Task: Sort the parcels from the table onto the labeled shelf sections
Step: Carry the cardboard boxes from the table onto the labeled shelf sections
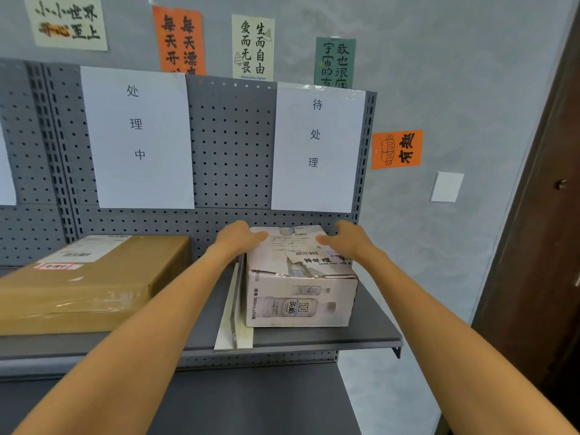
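Observation:
A white cardboard parcel (pixel 298 296) printed with water bottles stands on the grey shelf (pixel 370 328), in the right section under the paper label 待处理 (pixel 317 146). Its torn top carries a shipping label and a handwritten 待处理 tag. My left hand (pixel 238 238) rests on the parcel's upper left edge with fingers fairly straight. At the upper right edge, my right hand (pixel 342 238) lies on the top, fingers loosely bent. A large brown taped parcel (pixel 91 284) sits in the left section under the label 处理中 (pixel 136 136).
A white divider strip (pixel 233 312) lies on the shelf between the two sections. The grey pegboard back (pixel 232 146) rises behind. A lower shelf (pixel 251 400) sits below. Posters hang on the wall, and a dark wooden door (pixel 539 246) stands at the right.

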